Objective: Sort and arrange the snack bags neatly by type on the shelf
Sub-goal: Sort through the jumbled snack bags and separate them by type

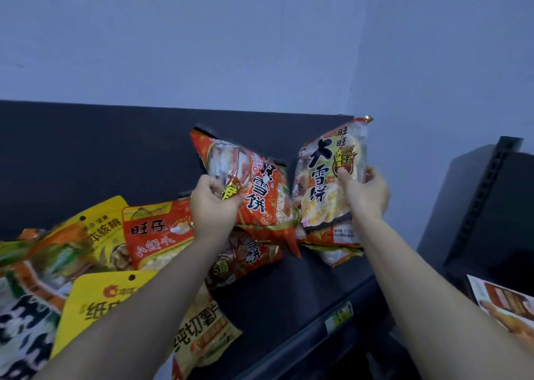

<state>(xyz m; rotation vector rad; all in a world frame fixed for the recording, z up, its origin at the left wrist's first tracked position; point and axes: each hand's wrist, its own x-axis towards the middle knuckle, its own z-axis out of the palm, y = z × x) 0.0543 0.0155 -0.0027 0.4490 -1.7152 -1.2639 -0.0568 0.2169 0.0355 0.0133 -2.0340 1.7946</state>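
Observation:
My left hand (pixel 212 206) grips a red-orange rice cracker bag (pixel 260 189), lifted and tilted above the dark shelf (pixel 289 293). My right hand (pixel 365 190) holds a pale yellow rice cracker bag (pixel 326 183) upright at the shelf's right end, thumb on its front. A second red rice cracker bag (pixel 245 256) lies flat under the raised one. Left of my arms lie a red bun-snack bag (pixel 156 235), yellow walnut bags (pixel 95 232) (pixel 95 301) and a potato chip bag (pixel 202 330).
A blurred green-and-white bag (pixel 26 307) fills the lower left. The shelf's back panel (pixel 101 154) is dark, with a pale wall above. A price tag (pixel 338 319) sits on the shelf's front rail. Another dark shelf unit (pixel 485 206) stands to the right, with a printed package (pixel 505 301) below.

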